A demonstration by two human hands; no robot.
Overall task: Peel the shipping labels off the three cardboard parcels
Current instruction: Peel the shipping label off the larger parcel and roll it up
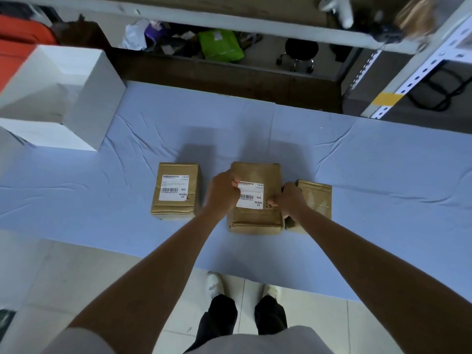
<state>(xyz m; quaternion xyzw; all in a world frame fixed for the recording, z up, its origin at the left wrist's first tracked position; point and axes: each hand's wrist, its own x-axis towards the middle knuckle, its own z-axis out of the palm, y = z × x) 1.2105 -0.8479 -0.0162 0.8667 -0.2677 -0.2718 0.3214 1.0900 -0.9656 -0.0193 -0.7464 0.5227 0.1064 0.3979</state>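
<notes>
Three brown cardboard parcels stand in a row on the blue-covered table (pixel 357 175). The left parcel (pixel 176 208) carries a white shipping label (pixel 174 190) on its top. The middle parcel (pixel 255 221) also bears a white label (pixel 251 196). My left hand (pixel 222 190) pinches that label's upper left corner. My right hand (pixel 290 200) grips the middle parcel's right side, with the thumb by the label's lower right corner. The right parcel (pixel 316 200) shows only tape on its top, and my right hand hides part of it.
An open white box (pixel 84 98) stands at the table's far left. Behind the table are a dark board, a metal shelf rack (pixel 408 80), a black stool (pixel 301 52) and a green bag (pixel 219 44). The table's near edge is just in front of my feet.
</notes>
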